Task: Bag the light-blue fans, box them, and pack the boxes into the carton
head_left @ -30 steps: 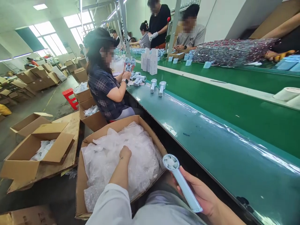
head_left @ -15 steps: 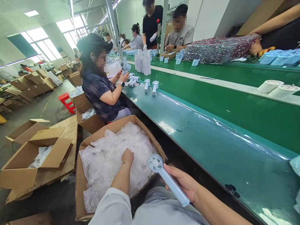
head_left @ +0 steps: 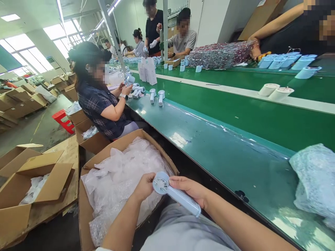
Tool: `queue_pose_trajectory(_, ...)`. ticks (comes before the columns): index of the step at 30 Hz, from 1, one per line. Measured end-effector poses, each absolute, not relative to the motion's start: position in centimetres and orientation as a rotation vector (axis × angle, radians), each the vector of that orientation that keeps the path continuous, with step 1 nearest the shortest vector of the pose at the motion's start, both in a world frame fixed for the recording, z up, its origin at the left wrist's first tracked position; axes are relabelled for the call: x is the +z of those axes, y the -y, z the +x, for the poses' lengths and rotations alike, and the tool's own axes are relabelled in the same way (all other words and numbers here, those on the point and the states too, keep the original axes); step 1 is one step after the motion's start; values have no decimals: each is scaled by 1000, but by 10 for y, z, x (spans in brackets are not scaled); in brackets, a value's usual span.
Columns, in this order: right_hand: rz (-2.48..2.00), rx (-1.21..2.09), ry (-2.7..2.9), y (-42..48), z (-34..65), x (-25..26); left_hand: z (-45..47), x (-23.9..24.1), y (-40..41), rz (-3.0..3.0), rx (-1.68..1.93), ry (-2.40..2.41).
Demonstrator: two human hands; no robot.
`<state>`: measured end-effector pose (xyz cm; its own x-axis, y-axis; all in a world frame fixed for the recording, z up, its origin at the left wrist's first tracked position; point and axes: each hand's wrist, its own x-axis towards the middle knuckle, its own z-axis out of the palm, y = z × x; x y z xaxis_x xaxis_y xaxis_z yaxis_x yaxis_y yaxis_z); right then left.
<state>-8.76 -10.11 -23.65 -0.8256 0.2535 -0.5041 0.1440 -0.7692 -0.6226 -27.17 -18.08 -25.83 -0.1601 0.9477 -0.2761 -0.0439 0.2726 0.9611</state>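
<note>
A light-blue handheld fan [head_left: 180,198] is held between my two hands above my lap, its round head to the upper left and its handle slanting down to the right. My left hand [head_left: 145,186] is closed on the left edge of the fan head, fingertips partly hidden behind it. With the thumb by the neck, my right hand [head_left: 190,188] grips the fan from the right; its other fingers are behind the handle. Just left of the fan stands a large carton [head_left: 85,205] filled with clear bubble bags [head_left: 117,188].
A green workbench [head_left: 209,146] runs along my right, with a bubble-wrap bundle [head_left: 314,181] on it. Two more fans [head_left: 161,97] stand farther up, near a seated co-worker [head_left: 99,97] handling another fan. Open cartons [head_left: 39,188] lie at left.
My left hand has left the bubble bags and come over to the fan head, now gripping it. The fan has shifted slightly left and up. The view has turned to the right.
</note>
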Motion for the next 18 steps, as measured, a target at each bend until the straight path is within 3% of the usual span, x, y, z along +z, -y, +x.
queue_pose_trajectory(7,-1065,2486,1206,104,-65,-246,-270,-253,176,706,1355,-1458)
queue_pose_trajectory(14,-1076,2357,996,108,-62,-246,-242,-231,182,1673,1223,-1587)
queue_pose_trajectory(18,-991,2448,862,98,-47,-238,-251,-238,189,1756,1262,-1575)
